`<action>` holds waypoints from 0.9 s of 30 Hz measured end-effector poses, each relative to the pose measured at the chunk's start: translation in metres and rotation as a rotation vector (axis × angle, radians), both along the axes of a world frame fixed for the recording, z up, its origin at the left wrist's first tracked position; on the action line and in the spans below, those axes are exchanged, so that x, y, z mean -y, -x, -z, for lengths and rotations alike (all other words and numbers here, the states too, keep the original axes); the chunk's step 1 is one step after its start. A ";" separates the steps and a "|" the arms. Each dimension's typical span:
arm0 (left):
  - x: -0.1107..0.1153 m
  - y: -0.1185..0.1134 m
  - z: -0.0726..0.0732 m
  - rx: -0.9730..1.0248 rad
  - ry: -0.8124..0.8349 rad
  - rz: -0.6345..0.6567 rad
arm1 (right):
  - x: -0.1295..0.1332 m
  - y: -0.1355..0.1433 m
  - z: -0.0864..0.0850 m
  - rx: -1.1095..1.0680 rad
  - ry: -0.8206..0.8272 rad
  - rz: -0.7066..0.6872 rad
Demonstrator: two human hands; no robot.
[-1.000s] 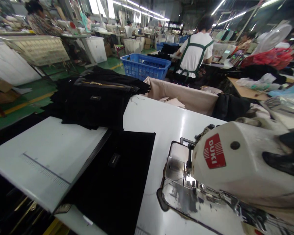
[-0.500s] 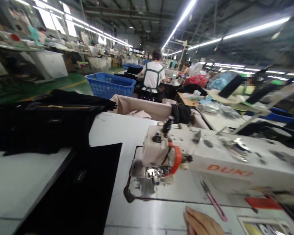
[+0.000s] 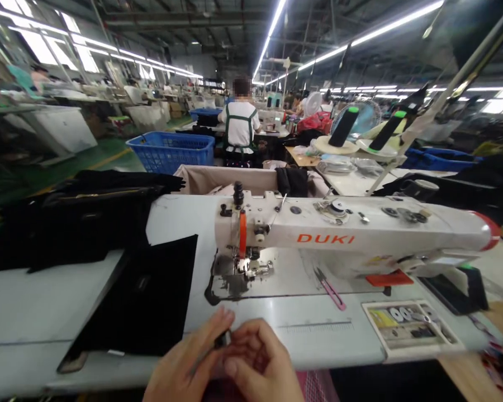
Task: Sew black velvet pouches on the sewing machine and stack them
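My left hand (image 3: 188, 357) and my right hand (image 3: 262, 363) meet at the table's front edge, below the sewing machine (image 3: 272, 229). Between their fingers is a small dark piece with a shiny metal edge (image 3: 223, 339); its kind cannot be made out. The left fingers are fairly straight and press the piece. My right fingers curl toward it, thumb bent in, partly hiding it. Left of the hands lies a black fabric panel (image 3: 151, 296) with a small label. Pink-handled thread snips (image 3: 331, 289) rest on the machine bed, right of the needle area.
A pile of black garments (image 3: 75, 218) lies at the left. Behind the machine stand a beige fabric-lined bin (image 3: 226, 178) and a blue basket (image 3: 171, 152). A framed tray of small parts (image 3: 411, 329) and a red piece (image 3: 389, 278) lie right. A co-worker (image 3: 240, 125) sits ahead.
My right hand has left the tabletop by the snips and come to the middle. My left hand has come into view, meeting it at the small dark piece. The view has turned right.
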State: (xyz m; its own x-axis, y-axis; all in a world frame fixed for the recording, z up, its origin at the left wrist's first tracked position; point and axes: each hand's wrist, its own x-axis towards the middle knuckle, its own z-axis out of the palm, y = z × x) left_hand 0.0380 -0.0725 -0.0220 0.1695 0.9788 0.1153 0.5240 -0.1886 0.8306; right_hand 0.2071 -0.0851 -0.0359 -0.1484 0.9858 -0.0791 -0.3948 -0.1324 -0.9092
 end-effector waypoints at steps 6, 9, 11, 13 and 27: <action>-0.023 -0.030 -0.033 -0.249 -0.476 0.219 | -0.013 -0.015 -0.026 -0.210 0.100 0.142; -0.027 -0.034 -0.038 -0.245 -0.490 0.238 | -0.009 -0.022 -0.037 -0.310 0.110 0.096; -0.028 -0.034 -0.039 -0.229 -0.503 0.221 | -0.008 -0.023 -0.045 -0.399 0.120 0.056; -0.030 -0.035 -0.040 -0.213 -0.500 0.206 | -0.007 -0.020 -0.047 -0.465 0.142 0.026; -0.077 -0.033 0.060 -0.271 -0.560 0.292 | -0.097 -0.178 -0.172 1.727 -0.645 0.662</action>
